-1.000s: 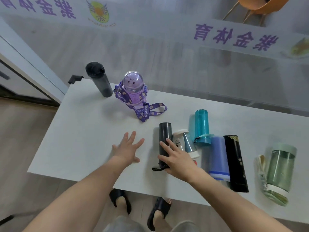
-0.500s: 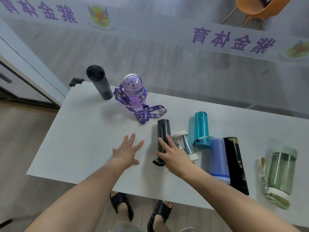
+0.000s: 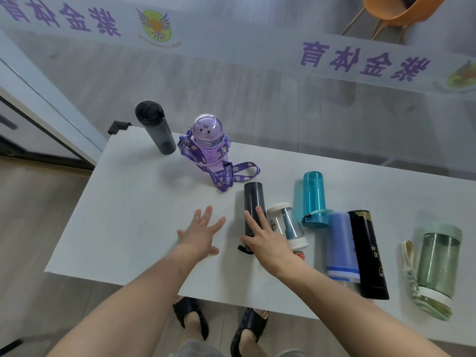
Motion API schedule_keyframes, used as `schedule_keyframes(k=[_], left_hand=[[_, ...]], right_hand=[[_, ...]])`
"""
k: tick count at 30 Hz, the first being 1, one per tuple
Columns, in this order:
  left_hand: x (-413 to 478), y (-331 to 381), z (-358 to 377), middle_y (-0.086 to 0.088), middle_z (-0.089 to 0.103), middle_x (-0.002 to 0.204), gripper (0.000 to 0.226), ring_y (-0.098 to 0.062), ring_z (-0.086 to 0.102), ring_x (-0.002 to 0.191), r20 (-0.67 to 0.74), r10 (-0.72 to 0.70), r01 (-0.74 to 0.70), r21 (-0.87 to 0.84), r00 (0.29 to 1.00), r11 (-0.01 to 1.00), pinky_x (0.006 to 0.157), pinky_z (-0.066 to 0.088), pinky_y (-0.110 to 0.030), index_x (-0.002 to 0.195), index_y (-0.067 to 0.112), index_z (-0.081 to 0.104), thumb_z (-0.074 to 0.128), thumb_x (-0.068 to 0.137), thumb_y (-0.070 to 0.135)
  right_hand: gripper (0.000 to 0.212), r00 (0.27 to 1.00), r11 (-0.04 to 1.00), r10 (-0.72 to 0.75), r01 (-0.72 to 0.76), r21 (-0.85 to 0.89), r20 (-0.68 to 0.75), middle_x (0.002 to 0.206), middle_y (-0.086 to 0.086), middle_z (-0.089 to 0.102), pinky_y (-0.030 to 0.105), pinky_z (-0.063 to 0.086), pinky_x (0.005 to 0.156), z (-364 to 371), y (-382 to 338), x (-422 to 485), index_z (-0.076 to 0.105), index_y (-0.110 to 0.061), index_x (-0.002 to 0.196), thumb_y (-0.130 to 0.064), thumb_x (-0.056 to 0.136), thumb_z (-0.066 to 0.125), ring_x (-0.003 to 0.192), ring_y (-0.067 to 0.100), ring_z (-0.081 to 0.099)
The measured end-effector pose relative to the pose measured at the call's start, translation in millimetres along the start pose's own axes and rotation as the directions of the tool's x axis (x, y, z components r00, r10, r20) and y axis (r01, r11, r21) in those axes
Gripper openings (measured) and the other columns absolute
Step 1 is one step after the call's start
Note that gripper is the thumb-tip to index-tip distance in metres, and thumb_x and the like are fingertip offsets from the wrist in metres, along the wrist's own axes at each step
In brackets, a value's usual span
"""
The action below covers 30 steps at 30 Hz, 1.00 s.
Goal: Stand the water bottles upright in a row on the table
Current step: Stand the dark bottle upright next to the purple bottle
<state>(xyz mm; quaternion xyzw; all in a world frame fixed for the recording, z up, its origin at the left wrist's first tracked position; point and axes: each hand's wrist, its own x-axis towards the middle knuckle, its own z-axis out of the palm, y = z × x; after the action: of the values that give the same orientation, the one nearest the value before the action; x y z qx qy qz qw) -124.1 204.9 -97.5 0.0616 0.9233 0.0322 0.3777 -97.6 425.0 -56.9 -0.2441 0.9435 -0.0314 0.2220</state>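
Observation:
Two bottles stand upright at the table's far left: a dark grey bottle [image 3: 154, 127] and a purple cartoon bottle [image 3: 208, 140] with a lanyard. Lying flat are a black bottle [image 3: 253, 199], a clear white-capped bottle [image 3: 286, 222], a teal bottle [image 3: 313, 197], a blue bottle [image 3: 341, 243], a black gold-printed bottle [image 3: 367, 253] and a green bottle [image 3: 436, 269]. My right hand [image 3: 265, 240] rests on the lying black bottle's near end, fingers spread over it. My left hand [image 3: 201, 231] lies flat and open on the table just left of it.
The white table [image 3: 123, 210] backs onto a glass wall with purple lettering. A black corner clip [image 3: 118, 126] sits at its far left corner. My feet in black sandals [image 3: 221, 323] show below the near edge. An orange chair [image 3: 396, 11] stands beyond the glass.
My right hand has slid slightly forward along the lying black bottle. The left hand stays spread on the table. The bottles have not visibly moved.

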Motion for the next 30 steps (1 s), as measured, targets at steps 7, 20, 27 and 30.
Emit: schedule_keyframes(k=[7, 20, 27, 30], left_hand=[[0.4, -0.2, -0.7, 0.011, -0.028, 0.165, 0.098, -0.023, -0.022, 0.153, 0.008, 0.000, 0.000, -0.069, 1.000, 0.998, 0.105, 0.029, -0.073, 0.153, 0.058, 0.003, 0.074, 0.087, 0.046], [2.9, 30.8, -8.6, 0.009, -0.023, 0.166, 0.101, -0.030, -0.019, 0.152, -0.021, -0.065, 0.063, -0.084, 0.998, 0.994, 0.099, 0.037, -0.072, 0.151, 0.061, 0.003, 0.076, 0.081, 0.054], [6.0, 31.0, -5.8, 0.006, -0.023, 0.166, 0.102, -0.034, -0.019, 0.152, -0.026, -0.060, 0.058, -0.060, 0.998, 0.997, 0.097, 0.037, -0.073, 0.151, 0.060, 0.000, 0.075, 0.082, 0.055], [5.4, 30.7, -5.1, 0.007, -0.022, 0.166, 0.093, -0.033, -0.020, 0.152, -0.040, -0.053, 0.049, -0.092, 0.998, 0.995, 0.098, 0.036, -0.075, 0.151, 0.061, 0.003, 0.069, 0.086, 0.059]], right_hand=[[0.060, 0.993, 0.812, 0.117, -0.078, 0.578, -0.031, 0.167, 0.006, 0.025, 0.045, 0.028, 0.122, -57.3, 15.2, 0.7, 0.058, -0.036, 0.139, -0.030, 0.084, 0.082, 0.155, 0.032, 0.018], [0.033, 0.923, 0.016, 0.369, -0.122, 0.992, 0.107, 0.132, 0.008, 0.064, 0.042, 0.063, 0.085, -126.8, 92.4, 33.1, 0.059, -0.025, 0.132, -0.027, 0.099, 0.067, 0.118, 0.023, 0.065], [0.047, 0.840, 0.306, 0.535, -0.091, 0.948, -0.092, 0.122, -0.010, 0.063, 0.047, 0.054, 0.100, -106.9, 88.7, 32.7, 0.045, -0.037, 0.138, -0.054, 0.097, 0.059, 0.117, 0.017, 0.061], [0.082, 0.817, 0.386, 0.559, -0.102, 0.917, -0.145, 0.145, -0.003, 0.056, 0.038, 0.041, 0.113, -100.3, 84.2, 28.2, 0.033, -0.034, 0.152, -0.064, 0.085, 0.070, 0.132, 0.018, 0.053]])
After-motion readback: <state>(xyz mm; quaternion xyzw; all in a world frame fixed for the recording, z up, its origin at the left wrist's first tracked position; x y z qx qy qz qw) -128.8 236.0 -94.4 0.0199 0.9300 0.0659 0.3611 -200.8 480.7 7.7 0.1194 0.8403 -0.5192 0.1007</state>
